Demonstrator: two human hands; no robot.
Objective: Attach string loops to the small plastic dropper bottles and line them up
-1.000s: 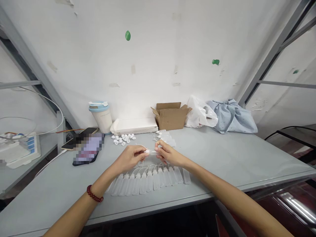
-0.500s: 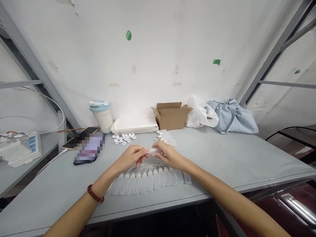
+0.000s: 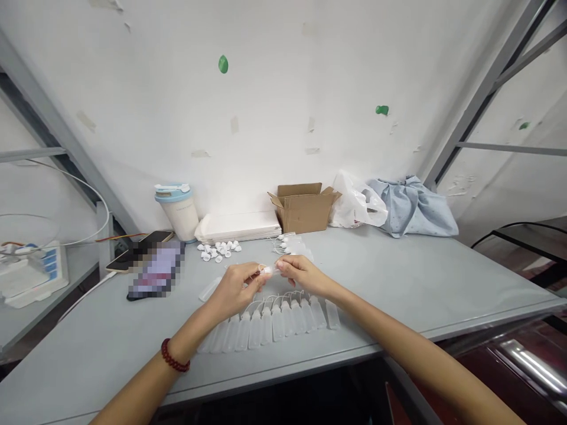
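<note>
My left hand [image 3: 241,286] is closed in a pinch on a small white spout cap [image 3: 266,270], above the middle of the table. Facing it, my right hand [image 3: 305,275] pinches a small translucent plastic bottle [image 3: 275,271], mostly covered by the fingers. The cap and bottle meet or nearly meet; the exact fit is too small to tell. Below both hands lies a row of translucent bottles [image 3: 266,330] with thin curved spouts. Left of my left hand, another translucent bottle [image 3: 209,289] lies partly behind the wrist.
Loose white caps [image 3: 218,251] lie beyond my left hand. More bottles [image 3: 296,243] sit before an open cardboard box [image 3: 305,213]. Along the wall stand a cup [image 3: 178,212], white stacked sheets [image 3: 239,225], a plastic bag [image 3: 357,203] and blue cloth [image 3: 414,209]. Phones [image 3: 155,268] lie left.
My left hand has turned and now shows the white cap at its fingertips. My right fingers have shifted along the bottle. The camera view has moved slightly right.
</note>
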